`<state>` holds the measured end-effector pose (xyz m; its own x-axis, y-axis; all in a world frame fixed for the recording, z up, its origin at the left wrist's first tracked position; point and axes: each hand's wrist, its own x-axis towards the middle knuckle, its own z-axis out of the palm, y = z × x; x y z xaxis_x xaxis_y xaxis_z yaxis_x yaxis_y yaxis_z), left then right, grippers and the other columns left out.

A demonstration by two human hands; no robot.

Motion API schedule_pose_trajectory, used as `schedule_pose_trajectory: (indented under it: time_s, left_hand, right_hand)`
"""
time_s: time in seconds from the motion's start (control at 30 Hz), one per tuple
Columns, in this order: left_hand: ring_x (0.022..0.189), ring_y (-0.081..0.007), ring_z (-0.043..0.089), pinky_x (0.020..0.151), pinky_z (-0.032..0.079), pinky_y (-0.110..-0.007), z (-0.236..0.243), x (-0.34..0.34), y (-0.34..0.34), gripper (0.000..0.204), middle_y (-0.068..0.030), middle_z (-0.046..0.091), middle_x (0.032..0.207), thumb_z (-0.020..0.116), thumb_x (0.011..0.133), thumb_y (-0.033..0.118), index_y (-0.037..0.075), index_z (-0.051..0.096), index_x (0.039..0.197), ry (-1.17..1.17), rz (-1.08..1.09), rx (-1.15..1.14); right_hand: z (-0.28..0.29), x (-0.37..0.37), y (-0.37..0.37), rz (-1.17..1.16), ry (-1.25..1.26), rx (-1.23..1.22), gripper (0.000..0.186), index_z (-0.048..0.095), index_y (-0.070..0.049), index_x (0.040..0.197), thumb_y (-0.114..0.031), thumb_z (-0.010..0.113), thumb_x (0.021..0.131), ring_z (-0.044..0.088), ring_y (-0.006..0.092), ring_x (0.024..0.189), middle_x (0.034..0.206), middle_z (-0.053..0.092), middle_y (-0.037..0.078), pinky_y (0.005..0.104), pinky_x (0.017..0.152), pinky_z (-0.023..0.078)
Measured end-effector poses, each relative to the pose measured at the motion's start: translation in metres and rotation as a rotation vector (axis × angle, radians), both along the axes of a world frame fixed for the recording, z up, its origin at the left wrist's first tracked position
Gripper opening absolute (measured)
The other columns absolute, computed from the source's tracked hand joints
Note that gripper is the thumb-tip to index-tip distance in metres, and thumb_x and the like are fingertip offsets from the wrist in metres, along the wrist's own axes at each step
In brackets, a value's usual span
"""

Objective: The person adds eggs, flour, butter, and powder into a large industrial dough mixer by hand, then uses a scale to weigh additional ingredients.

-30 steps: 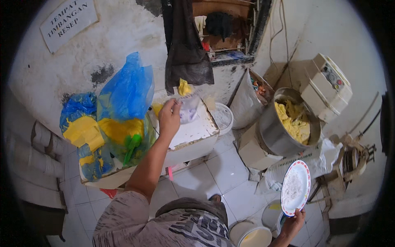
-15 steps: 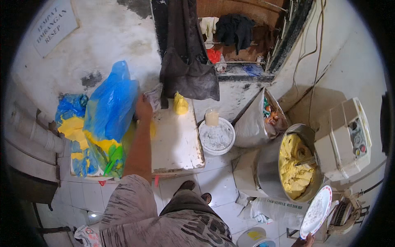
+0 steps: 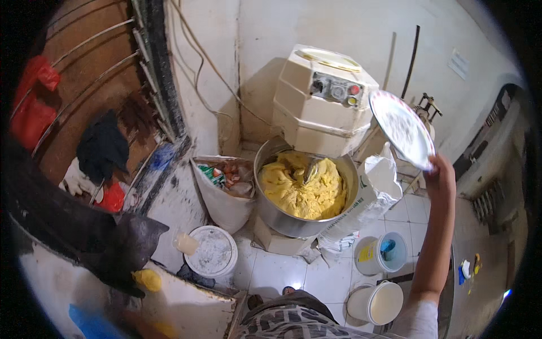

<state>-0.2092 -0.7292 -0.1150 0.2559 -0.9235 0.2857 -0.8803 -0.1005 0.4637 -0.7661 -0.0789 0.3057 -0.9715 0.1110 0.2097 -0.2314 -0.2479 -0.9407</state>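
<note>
Raised at the right, my right hand (image 3: 440,172) is closed on the rim of a white plate (image 3: 402,131) with a red-patterned edge. White powder lies on the tilted plate. My left hand (image 3: 135,323) is dark and smeared at the lower left, near a blue plastic bag (image 3: 93,323) and the worktable (image 3: 192,311); its fingers cannot be made out. In the middle, yellow dough (image 3: 307,195) fills the steel bowl (image 3: 291,226) of a cream-coloured floor mixer (image 3: 322,121). The mixer's hook is sunk in the dough. The plate is beside the mixer head, apart from the bowl.
Left of the bowl stands a sack of eggshells and wrappers (image 3: 226,198), near a lidded white bucket (image 3: 212,254) and a tub of pale stuff (image 3: 185,244). A white sack (image 3: 378,186) leans at the bowl's right. Two open buckets (image 3: 375,254) are on the tiled floor.
My view has swung right, from the worktable to the mixer. The plate in my right hand is now higher in view, beside the mixer head. My left hand has shifted to the lower-left edge.
</note>
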Motion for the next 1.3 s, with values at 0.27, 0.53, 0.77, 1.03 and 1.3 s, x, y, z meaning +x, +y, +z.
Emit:
schedule_pose_trajectory:
  time_s: [0.27,0.53,0.77,1.03,1.3]
  left_hand:
    - [0.129,-0.0357,0.031,0.107,0.024,-0.049,0.007,-0.030,0.054,0.045,-0.0218,0.039,0.134,0.051,0.091,0.022,0.002,0.042,0.131,-0.141,-0.051,-0.460]
    - [0.132,-0.0383,0.026,0.107,0.021,-0.052,0.120,-0.233,0.160,0.043,-0.0226,0.030,0.141,0.045,0.094,0.019,0.001,0.039,0.133,-0.040,-0.404,-0.535]
    - [0.132,-0.0392,0.025,0.107,0.021,-0.052,0.189,-0.357,0.251,0.045,-0.0217,0.025,0.144,0.045,0.090,0.017,0.001,0.040,0.132,0.064,-0.638,-0.460]
    - [0.132,-0.0393,0.024,0.107,0.021,-0.051,0.198,-0.412,0.290,0.048,-0.0222,0.024,0.143,0.048,0.086,0.012,-0.004,0.039,0.131,0.044,-0.699,-0.369]
    - [0.131,-0.0388,0.026,0.106,0.025,-0.051,0.212,-0.440,0.326,0.045,-0.0221,0.023,0.143,0.048,0.089,0.010,-0.002,0.037,0.131,0.003,-0.676,-0.306]
  right_hand:
    - [0.067,-0.112,-0.069,0.108,-0.076,0.042,0.011,0.051,0.010,0.087,0.002,0.051,0.079,0.059,0.0171,0.061,0.072,0.056,0.011,0.0222,0.048,0.046]
    - [0.070,-0.245,-0.137,0.223,-0.217,-0.008,0.021,0.048,0.015,0.097,0.003,0.047,0.080,0.065,0.0259,0.064,0.082,0.059,0.022,0.0239,0.050,0.056]
    - [0.072,-0.311,-0.158,0.282,-0.246,0.195,0.020,0.051,0.013,0.096,0.007,0.046,0.078,0.064,0.0248,0.054,0.075,0.061,0.018,0.0294,0.046,0.055]
    - [0.068,-0.331,-0.122,0.337,-0.020,0.430,0.038,0.051,0.008,0.111,-0.021,0.053,0.086,0.066,0.0285,0.062,0.083,0.061,0.020,0.0309,0.060,0.057]
    - [0.039,-0.487,-0.104,-0.097,0.386,1.127,0.038,0.062,-0.020,0.115,-0.035,0.055,0.081,0.048,0.0374,0.116,0.129,0.049,0.020,0.0436,0.096,0.041]
